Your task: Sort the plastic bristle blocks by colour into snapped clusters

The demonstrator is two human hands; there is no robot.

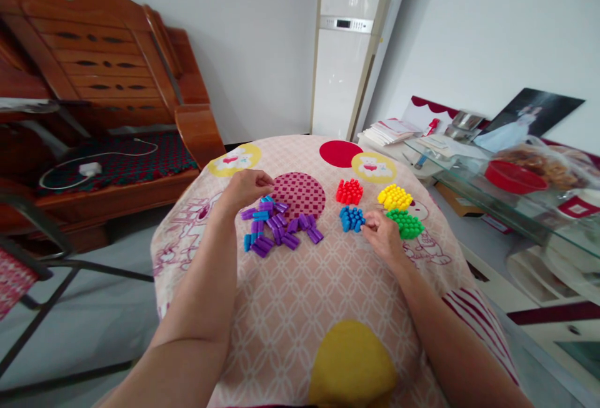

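Observation:
My left hand (244, 188) rests with curled fingers at the far edge of a loose heap of purple and blue pegs (277, 225), fingertips touching the topmost ones. My right hand (382, 232) is pinched closed beside the standing cluster of blue pegs (351, 218), with the green cluster (405, 223) just right of it. What the pinch holds is hidden. Red pegs (349, 191) and yellow pegs (394, 197) stand in clusters farther back. Everything lies on a pink patterned cloth (300, 295).
A wooden bench (107, 83) with a cable stands at the left. A metal chair frame (42, 252) is at the near left. A glass table (515, 195) with a red bowl, papers and bags runs along the right. A white tall appliance (344, 45) stands behind.

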